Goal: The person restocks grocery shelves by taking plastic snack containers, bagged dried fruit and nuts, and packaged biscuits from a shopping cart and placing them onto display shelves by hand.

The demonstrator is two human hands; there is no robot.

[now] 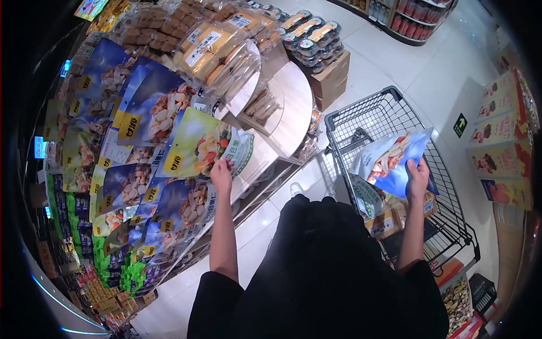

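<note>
My left hand (222, 174) has its fingers closed on the lower edge of a green and blue snack bag (195, 146), printed with fruit and nuts, at the front of the shelf display. Behind it, blue nut bags (155, 107) stand in rows. Over the shopping cart, my right hand (416, 178) grips a blue nut bag (392, 161) by its side, the bag tilted. Beneath that bag in the cart (449, 192), a greenish bag (367, 198) and packaged baked goods (385, 223) are partly visible.
Packs of bread (203, 53) sit on a tiered round wooden stand (302, 93) ahead. Lidded tubs (310, 34) rest on a cardboard box (332, 79). A printed display (499, 141) stands on the right, and a drinks shelf (412, 22) is at the back.
</note>
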